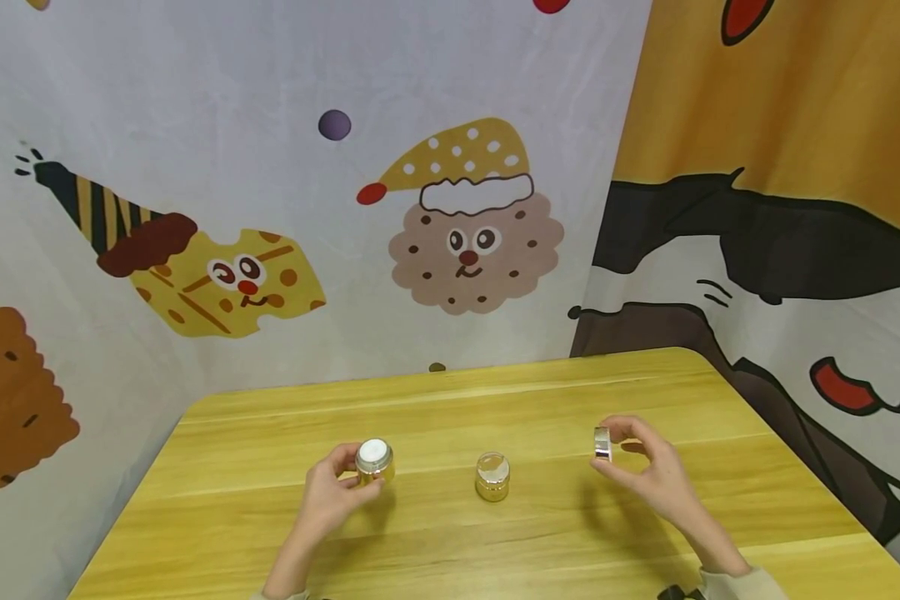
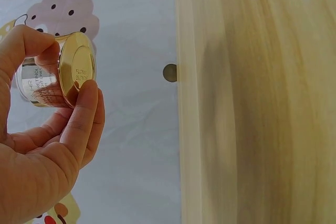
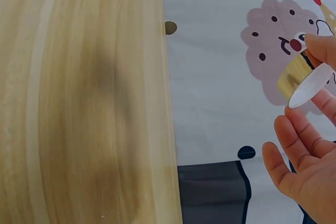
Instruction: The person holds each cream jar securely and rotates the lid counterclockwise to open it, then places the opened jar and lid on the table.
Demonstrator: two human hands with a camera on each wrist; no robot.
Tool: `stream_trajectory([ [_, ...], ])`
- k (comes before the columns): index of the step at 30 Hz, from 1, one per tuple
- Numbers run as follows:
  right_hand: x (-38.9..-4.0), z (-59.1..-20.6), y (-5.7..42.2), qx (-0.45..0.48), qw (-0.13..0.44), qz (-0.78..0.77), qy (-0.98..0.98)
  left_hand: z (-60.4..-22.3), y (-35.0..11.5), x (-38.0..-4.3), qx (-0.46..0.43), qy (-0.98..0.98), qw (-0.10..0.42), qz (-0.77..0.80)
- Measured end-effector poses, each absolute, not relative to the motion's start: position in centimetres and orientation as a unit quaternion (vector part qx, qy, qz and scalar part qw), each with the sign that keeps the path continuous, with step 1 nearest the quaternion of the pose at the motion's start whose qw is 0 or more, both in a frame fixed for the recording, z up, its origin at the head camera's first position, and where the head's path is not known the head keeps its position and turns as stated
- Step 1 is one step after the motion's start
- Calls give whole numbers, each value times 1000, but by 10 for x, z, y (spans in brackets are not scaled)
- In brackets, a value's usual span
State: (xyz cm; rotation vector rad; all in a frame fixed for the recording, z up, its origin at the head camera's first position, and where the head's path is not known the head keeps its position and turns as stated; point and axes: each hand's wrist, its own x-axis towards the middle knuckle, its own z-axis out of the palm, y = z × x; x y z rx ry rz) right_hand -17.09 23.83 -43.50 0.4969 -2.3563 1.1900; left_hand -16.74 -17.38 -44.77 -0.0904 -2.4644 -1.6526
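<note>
On the left, my left hand [image 1: 333,492] grips a small gold cosmetic jar [image 1: 376,464] by its sides, above the table. White shows at the jar's uncovered top; in the left wrist view its gold base [image 2: 80,66] carries printed digits. My right hand [image 1: 648,471] pinches a shiny gold lid [image 1: 603,444] between thumb and fingers, held off the table with its white inner side [image 3: 311,86] showing in the right wrist view. Between the hands a second gold jar [image 1: 492,477] stands upright on the table, its shiny lid on.
The wood-grain table [image 1: 450,558] has rounded far corners. Behind it hangs a white curtain [image 1: 270,167] with cartoon prints, and a yellow and black printed cloth [image 1: 780,167] is at the right. Something dark [image 1: 678,592] shows by the right sleeve.
</note>
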Motion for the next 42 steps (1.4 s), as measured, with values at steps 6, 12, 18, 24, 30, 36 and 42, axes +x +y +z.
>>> stream_trajectory([
  [6, -171, -438, 239, 189, 232, 419, -857, -449, -175, -167, -32, -827, 85, -554],
  [12, -168, -433, 236, 194, 237, 407, -861, -450, -175, -168, -31, -826, 84, -557],
  [18, -158, -419, 227, 196, 241, 403, -861, -450, -175, -167, -28, -825, 83, -558],
  [24, -166, -442, 237, 192, 228, 390, -871, -450, -175, -167, -31, -823, 81, -562],
  [30, -170, -459, 247, 191, 188, 364, -892, -450, -175, -166, -31, -820, 81, -566],
  [36, -170, -463, 250, 190, 168, 347, -903, -450, -175, -167, -32, -823, 81, -561],
  [42, -171, -468, 252, 179, 154, 332, -913, -450, -175, -168, -31, -825, 84, -559],
])
